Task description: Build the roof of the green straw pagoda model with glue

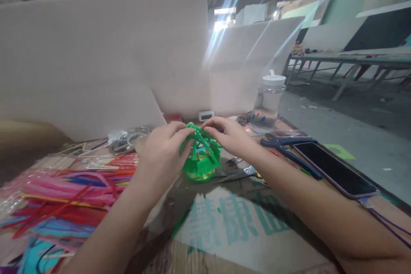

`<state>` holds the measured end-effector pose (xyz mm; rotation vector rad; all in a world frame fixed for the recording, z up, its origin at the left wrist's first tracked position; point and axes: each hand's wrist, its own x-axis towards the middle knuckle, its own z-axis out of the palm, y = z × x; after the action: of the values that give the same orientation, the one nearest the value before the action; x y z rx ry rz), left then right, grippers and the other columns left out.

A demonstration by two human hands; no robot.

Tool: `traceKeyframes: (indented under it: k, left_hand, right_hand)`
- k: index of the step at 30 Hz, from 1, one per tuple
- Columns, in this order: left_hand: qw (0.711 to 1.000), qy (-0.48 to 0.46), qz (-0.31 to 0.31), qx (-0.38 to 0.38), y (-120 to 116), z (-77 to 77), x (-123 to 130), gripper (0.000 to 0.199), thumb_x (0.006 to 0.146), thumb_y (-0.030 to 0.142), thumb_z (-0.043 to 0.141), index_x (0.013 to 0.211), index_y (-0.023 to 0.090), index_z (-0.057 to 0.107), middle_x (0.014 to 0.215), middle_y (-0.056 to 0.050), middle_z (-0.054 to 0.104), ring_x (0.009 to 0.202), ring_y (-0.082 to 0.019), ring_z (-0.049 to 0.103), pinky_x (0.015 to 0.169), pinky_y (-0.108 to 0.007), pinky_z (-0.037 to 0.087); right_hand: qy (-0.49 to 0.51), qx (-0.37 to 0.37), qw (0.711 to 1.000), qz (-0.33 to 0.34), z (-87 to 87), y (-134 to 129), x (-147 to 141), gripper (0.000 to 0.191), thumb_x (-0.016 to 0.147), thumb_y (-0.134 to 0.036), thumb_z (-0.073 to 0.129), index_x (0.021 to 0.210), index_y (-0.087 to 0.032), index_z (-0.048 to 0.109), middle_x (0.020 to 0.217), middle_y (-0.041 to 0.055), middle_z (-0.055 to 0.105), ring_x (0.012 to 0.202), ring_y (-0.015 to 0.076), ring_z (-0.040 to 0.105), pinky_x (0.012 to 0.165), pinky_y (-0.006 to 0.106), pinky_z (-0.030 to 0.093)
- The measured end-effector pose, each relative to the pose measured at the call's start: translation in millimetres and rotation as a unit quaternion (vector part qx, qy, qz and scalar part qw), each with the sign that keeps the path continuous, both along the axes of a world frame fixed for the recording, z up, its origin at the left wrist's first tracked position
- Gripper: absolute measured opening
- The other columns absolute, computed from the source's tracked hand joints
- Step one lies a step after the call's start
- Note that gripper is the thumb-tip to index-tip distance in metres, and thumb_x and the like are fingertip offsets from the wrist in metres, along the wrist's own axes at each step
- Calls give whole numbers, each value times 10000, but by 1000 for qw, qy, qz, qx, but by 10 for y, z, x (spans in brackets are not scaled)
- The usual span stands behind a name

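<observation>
A small green craft piece [201, 170], tiered and fringed and apparently made of fuzzy pipe cleaners, stands upright on the table in front of me. My left hand [164, 147] is closed around its left side, with the thumb and fingers near the top. On the other side, my right hand [231, 135] has its thumb and fingers bent together at the upper right of the piece. A green strip slants down across its front, close to the right fingertips. What exactly the right fingers pinch is too small to make out.
Pink, red and blue pipe cleaners [67, 188] lie heaped at left, near coiled wire [123, 143]. Scissors [237, 174], pliers [289, 142] and a phone [335, 170] lie at right. Behind them stands a water bottle [268, 102]. White boards [105, 60] rise behind the table.
</observation>
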<state>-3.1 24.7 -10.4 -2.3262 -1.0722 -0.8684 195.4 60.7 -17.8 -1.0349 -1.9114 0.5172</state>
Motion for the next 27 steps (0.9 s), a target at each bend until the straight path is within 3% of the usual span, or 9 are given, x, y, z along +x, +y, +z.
traceKeyframes:
  k: [4, 10, 13, 18, 24, 27]
  left_hand:
    - [1000, 10, 0, 23, 22, -13, -12, 205, 957, 233, 518, 1096, 176, 657, 1046, -85, 677, 917, -238, 613, 814, -375, 472]
    - [998, 33, 49, 36, 17, -26, -18, 181, 972, 247, 481, 990, 195, 654, 1018, -87, 675, 939, -260, 603, 836, -397, 447]
    - [997, -55, 43, -18, 65, -18, -45, 174, 982, 242, 441, 975, 190, 606, 957, -69, 655, 921, -235, 606, 820, -358, 449]
    - [963, -251, 44, -91, 117, 60, -176, 161, 985, 296, 410, 977, 202, 541, 864, -21, 594, 821, -188, 576, 732, -308, 423]
    - [963, -255, 67, -57, 69, 184, -339, 335, 975, 296, 378, 661, 209, 456, 654, 13, 452, 656, -158, 475, 639, -306, 345]
    - [965, -243, 69, -68, 45, 219, -346, 340, 963, 310, 423, 666, 206, 552, 671, 12, 545, 682, -154, 537, 661, -293, 376]
  right_hand:
    - [2, 2, 1000, 3, -4, 4, -10, 150, 886, -244, 551, 902, -197, 693, 867, 20, 728, 812, 167, 641, 710, 276, 462]
    - [10, 4, 1000, 17, 41, -19, 12, 146, 896, -250, 554, 906, -191, 687, 868, 15, 728, 808, 156, 641, 727, 276, 467]
    - [42, 9, 999, 3, 142, -12, 151, 144, 904, -257, 555, 913, -181, 677, 882, 23, 731, 825, 153, 654, 762, 283, 483]
    - [130, 31, 989, -59, 305, 29, 457, 168, 906, -303, 566, 825, -169, 624, 789, 35, 718, 756, 147, 663, 723, 281, 506]
    - [128, 41, 989, -61, 296, 31, 499, 275, 914, -405, 560, 765, -177, 598, 748, 37, 703, 711, 143, 640, 694, 281, 493]
    - [110, 32, 992, -47, 266, 3, 424, 262, 912, -400, 559, 788, -174, 603, 763, 38, 701, 730, 147, 636, 709, 286, 482]
